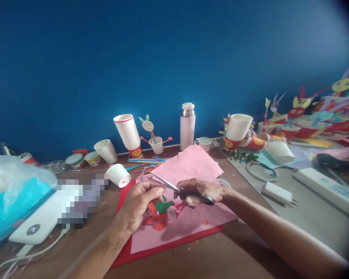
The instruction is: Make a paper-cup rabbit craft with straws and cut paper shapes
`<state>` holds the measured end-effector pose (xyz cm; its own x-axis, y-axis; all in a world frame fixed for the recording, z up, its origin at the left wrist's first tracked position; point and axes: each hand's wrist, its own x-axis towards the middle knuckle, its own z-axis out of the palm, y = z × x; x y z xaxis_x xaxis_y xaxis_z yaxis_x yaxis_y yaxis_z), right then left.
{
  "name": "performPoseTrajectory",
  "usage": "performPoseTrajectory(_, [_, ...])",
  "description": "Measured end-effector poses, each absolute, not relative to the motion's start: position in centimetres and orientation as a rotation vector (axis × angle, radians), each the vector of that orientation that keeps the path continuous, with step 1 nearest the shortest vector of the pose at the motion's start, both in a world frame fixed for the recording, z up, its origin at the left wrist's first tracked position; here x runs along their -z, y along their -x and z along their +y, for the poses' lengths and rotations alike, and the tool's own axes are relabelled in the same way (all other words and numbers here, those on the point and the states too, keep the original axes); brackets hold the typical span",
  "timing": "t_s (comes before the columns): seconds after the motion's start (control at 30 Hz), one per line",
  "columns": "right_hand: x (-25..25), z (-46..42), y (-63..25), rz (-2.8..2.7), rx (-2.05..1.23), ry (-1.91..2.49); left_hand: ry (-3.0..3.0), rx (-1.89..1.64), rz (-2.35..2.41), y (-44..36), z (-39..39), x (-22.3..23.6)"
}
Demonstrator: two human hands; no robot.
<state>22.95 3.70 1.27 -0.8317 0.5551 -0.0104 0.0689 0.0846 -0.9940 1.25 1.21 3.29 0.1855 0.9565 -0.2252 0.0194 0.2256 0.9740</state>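
Note:
My right hand is closed round the black handles of a pair of scissors, whose blades point left towards my left hand. My left hand pinches a small piece of paper at the blade tips, and a red and green paper cutout hangs beneath its fingers. Both hands hover over pink paper sheets lying on a red sheet on the brown table.
A white thermos, stacked paper cups, loose cups and a cup puppet stand along the blue wall. Paper crafts crowd the far right. A power strip, a charger, a white power bank and a plastic bag lie nearby.

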Motion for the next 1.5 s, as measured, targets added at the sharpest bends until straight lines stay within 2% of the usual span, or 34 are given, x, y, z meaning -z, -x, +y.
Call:
performPoseTrajectory(0.3, [-2.4,4.0,-23.7,-2.246,-1.648,0.719,-1.06,-0.867,1.171,-1.4,1.3,-3.5])
performPoseTrajectory(0.73, [-3.1,3.7,-24.1,-2.327,-1.476,0.88,-1.032,-0.795,1.16,-0.9,1.5,-2.5])
performPoseTrajectory(1.5, [-3.1,3.8,-24.8,-2.328,-1.539,0.979,-0.941,-0.738,1.027,-1.1,1.5,-2.2])
